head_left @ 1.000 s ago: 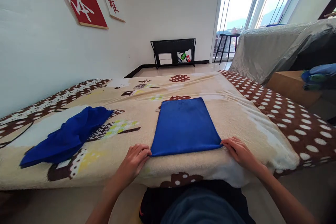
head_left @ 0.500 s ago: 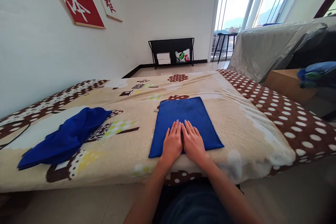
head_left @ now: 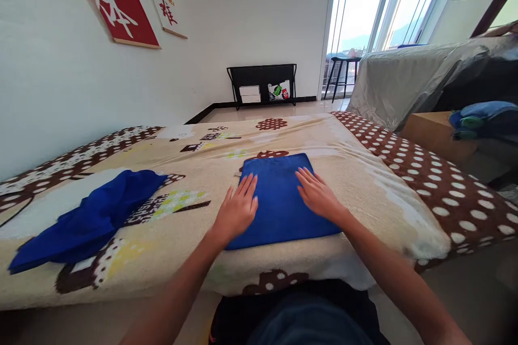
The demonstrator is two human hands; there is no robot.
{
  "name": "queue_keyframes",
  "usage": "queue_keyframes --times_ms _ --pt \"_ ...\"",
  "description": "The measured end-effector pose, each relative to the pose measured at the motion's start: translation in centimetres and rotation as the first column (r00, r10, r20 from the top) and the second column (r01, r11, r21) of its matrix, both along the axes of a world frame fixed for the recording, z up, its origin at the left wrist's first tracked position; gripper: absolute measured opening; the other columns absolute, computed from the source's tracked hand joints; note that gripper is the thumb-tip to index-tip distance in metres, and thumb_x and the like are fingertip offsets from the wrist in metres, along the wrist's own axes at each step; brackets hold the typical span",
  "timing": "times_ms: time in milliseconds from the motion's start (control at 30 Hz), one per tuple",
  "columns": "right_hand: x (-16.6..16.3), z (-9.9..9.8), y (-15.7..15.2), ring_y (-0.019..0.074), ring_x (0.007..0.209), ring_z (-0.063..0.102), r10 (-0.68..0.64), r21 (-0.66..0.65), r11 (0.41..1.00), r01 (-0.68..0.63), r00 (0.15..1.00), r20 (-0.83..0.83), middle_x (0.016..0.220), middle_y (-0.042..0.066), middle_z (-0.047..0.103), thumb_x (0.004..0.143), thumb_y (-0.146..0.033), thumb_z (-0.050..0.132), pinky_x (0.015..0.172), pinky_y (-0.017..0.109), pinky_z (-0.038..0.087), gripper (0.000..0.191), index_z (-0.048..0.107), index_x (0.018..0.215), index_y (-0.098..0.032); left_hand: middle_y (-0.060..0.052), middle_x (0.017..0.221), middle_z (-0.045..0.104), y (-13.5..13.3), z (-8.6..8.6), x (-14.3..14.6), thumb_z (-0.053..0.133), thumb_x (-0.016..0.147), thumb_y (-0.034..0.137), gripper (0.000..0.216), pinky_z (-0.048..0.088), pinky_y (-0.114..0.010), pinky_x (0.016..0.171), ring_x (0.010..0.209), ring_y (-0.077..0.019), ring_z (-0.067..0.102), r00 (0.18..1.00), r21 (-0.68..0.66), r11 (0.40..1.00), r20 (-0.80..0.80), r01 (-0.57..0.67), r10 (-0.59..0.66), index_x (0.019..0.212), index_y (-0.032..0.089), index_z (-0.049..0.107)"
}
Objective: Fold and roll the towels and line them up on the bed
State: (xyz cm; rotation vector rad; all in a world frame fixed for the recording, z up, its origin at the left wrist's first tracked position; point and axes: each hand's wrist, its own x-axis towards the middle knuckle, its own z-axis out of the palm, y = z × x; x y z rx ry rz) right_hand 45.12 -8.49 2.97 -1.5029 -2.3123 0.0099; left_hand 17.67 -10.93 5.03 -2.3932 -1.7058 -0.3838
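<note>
A flat blue cloth (head_left: 279,199), roughly square, lies on the patterned blanket (head_left: 348,188) right in front of me. Over its left edge is my left hand (head_left: 238,206), palm down with fingers stretched out. My right hand (head_left: 318,193) is at the cloth's right side, fingers extended and palm down, angled inward. Neither hand grips anything; whether the palms press on the cloth or hover just above it is hard to tell. Off to the left lies a second blue cloth (head_left: 97,213), crumpled and untouched.
Brown polka-dot fabric (head_left: 441,188) borders the blanket's right side. Beyond it stand a cardboard box (head_left: 435,132) with blue items on top and a plastic-covered piece of furniture (head_left: 413,75). A black rack (head_left: 263,75) is by the far wall. A dark cord (head_left: 18,213) lies at far left.
My hands have moved apart from the middle of the cloth, the left one to its left edge and the right one to its right side. The view has shifted slightly.
</note>
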Motion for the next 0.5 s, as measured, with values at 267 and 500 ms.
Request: queue_keyframes --times_ms 267,500 --pt "-8.5 -0.7 13.2 0.0161 0.153 0.022 0.024 -0.192 0.981 -0.025 1.000 -0.007 0.163 0.008 0.026 0.102 -0.022 0.030 0.124 0.035 0.021 0.057 0.029 0.158 -0.014 -0.005 0.165 0.024 15.4 -0.7 7.2 0.027 0.099 0.025 0.059 0.024 -0.043 0.123 0.153 -0.0180 0.022 0.997 -0.237 0.968 0.003 -0.079 0.082 0.157 0.018 0.031" --pt "0.0 -3.5 16.6 0.0221 0.154 0.018 -0.209 -0.246 0.946 0.209 0.978 0.029 0.164 0.011 0.022 0.105 -0.049 0.023 0.125 0.046 0.012 0.064 0.029 0.158 -0.013 -0.009 0.165 0.024 17.3 -4.1 -2.0 0.019 0.101 0.051 0.064 0.019 -0.055 0.122 0.153 -0.0254 0.023 0.961 -0.261 0.927 -0.012 -0.270 0.277 0.158 0.023 0.030"
